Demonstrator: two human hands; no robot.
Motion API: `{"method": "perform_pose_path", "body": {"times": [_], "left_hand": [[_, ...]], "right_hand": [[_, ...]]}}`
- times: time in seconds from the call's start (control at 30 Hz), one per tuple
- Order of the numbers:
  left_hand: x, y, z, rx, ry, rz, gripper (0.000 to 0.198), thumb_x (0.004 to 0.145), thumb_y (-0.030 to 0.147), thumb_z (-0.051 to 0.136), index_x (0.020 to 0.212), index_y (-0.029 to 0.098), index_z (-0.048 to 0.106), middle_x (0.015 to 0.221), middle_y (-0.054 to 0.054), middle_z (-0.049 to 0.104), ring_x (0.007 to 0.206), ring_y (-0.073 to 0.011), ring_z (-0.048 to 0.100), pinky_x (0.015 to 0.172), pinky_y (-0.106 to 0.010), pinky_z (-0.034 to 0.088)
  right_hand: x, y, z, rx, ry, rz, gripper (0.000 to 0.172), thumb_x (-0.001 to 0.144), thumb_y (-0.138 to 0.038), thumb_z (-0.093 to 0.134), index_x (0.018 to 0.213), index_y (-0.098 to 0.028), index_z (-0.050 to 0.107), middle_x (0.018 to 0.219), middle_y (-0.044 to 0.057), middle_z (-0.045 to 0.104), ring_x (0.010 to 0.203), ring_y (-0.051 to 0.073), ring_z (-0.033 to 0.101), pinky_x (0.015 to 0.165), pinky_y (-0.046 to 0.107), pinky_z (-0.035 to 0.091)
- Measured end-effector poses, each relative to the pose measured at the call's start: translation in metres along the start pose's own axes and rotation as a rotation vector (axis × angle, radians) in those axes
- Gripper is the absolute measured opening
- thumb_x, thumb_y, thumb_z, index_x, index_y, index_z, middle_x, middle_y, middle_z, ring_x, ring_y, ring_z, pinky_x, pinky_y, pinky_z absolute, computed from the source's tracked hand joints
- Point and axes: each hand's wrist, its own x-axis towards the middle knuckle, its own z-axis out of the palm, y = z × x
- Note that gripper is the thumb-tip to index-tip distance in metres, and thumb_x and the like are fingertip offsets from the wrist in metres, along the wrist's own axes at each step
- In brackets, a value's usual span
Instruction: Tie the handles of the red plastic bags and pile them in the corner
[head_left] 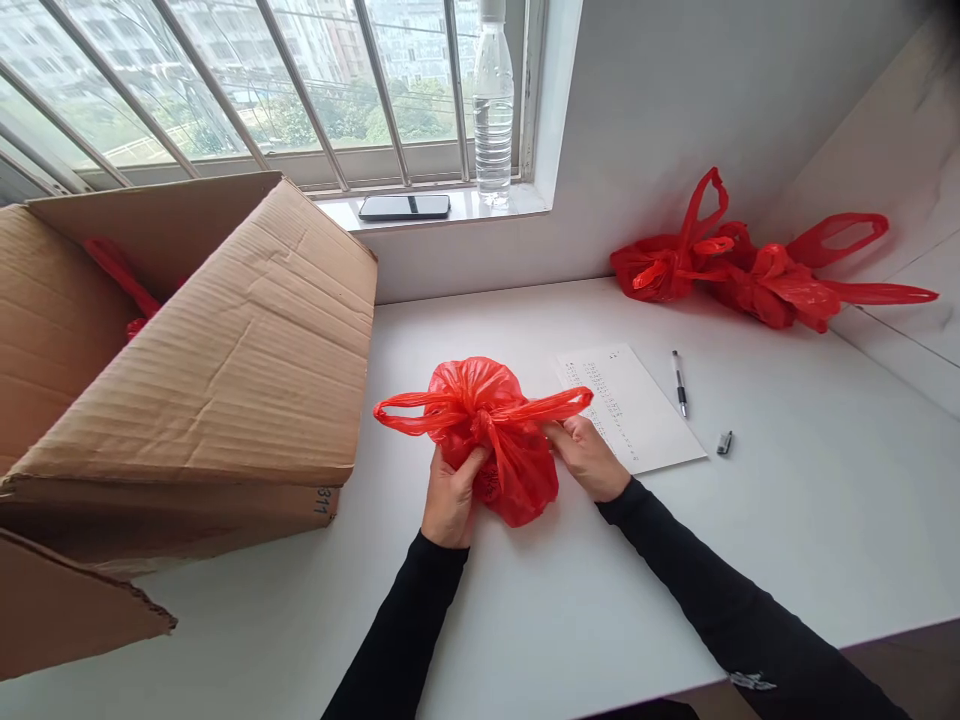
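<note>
Left hand [448, 503] and right hand [594, 460] clasp the bag [501, 435] at seven and four o'clock — hard squeezing could tear it.

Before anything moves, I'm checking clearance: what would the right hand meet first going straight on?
The nearest red bag; the right hand points at its side, seemingly touching it, though depth is unclear.

A white table [810, 460] is carrying a marked sheet [637, 410]. Right of the sheet, a pen [679, 384] and a small dark piece [724, 443] are lying; beyond it, rightward, red bags [784, 290] are resting; well left, a cardboard box [247, 350] is standing. Whether the nearer bag [521, 490], just left, is touching is unclear.
</note>
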Motion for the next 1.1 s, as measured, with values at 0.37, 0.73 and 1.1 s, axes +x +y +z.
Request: {"method": "perform_pose_path", "body": {"times": [0.37, 0.73, 1.1], "left_hand": [[-0.003, -0.005, -0.004, 0.182, -0.225, -0.063, 0.037, 0.064, 0.003, 0.07, 0.095, 0.021, 0.062, 0.074, 0.003, 0.065, 0.063, -0.0144, 0.056, 0.054, -0.026, 0.047], [-0.001, 0.008, 0.004, -0.021, -0.123, -0.076, 0.044, 0.09, 0.035, 0.069, 0.13, 0.021, 0.06, 0.131, -0.01, 0.066, 0.128, -0.0326, 0.056, 0.103, -0.045, 0.049], [-0.003, 0.002, -0.001, 0.016, -0.255, -0.074, 0.083, 0.065, 0.01, 0.081, 0.139, 0.034, 0.051, 0.121, -0.005, 0.068, 0.107, -0.0256, 0.066, 0.081, -0.034, 0.054]], "right_hand": [[-0.001, 0.006, 0.003, -0.021, 0.097, -0.013, 0.031, 0.088, -0.048, 0.069, 0.09, -0.018, 0.076, 0.083, 0.006, 0.074, 0.081, 0.025, 0.069, 0.077, 0.038, 0.056], [-0.004, -0.008, 0.006, -0.112, -0.196, -0.063, 0.053, 0.091, -0.041, 0.068, 0.14, -0.028, 0.05, 0.139, 0.006, 0.062, 0.127, 0.024, 0.059, 0.112, 0.042, 0.046], [-0.002, -0.004, 0.003, -0.16, 0.022, -0.083, 0.032, 0.095, -0.044, 0.059, 0.116, -0.024, 0.071, 0.113, 0.005, 0.074, 0.104, 0.026, 0.069, 0.093, 0.04, 0.055]]}}
